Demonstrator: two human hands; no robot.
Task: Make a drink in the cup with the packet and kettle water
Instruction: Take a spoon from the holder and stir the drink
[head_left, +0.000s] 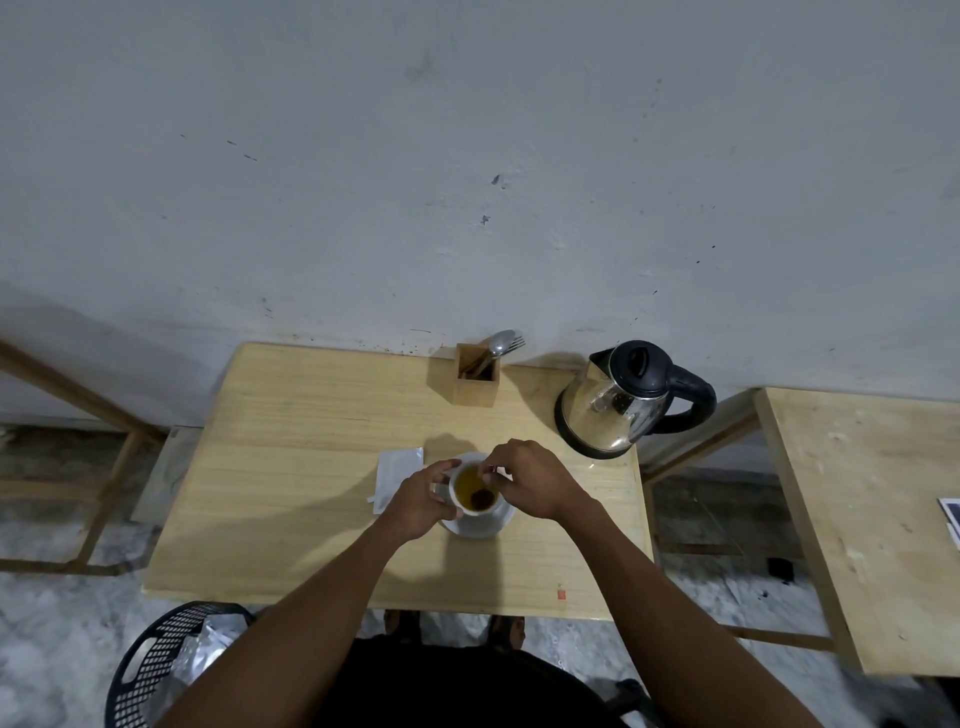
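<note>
A white cup (470, 512) stands on a white saucer (485, 527) in the middle of the wooden table (291, 467). It holds yellowish liquid with a dark tea bag (482, 499) sunk in it. My left hand (421, 501) grips the cup's left side. My right hand (530, 480) is over the cup's right rim, fingers pinched on the small tag of the tea bag string (491, 469). A torn white packet (396, 475) lies flat just left of the cup. The steel kettle (621, 402) with black lid and handle stands at the back right.
A wooden holder (475, 382) with a spoon and fork stands at the back by the wall. A second wooden table (862, 519) is on the right. A black mesh bin (166, 670) sits on the floor at lower left.
</note>
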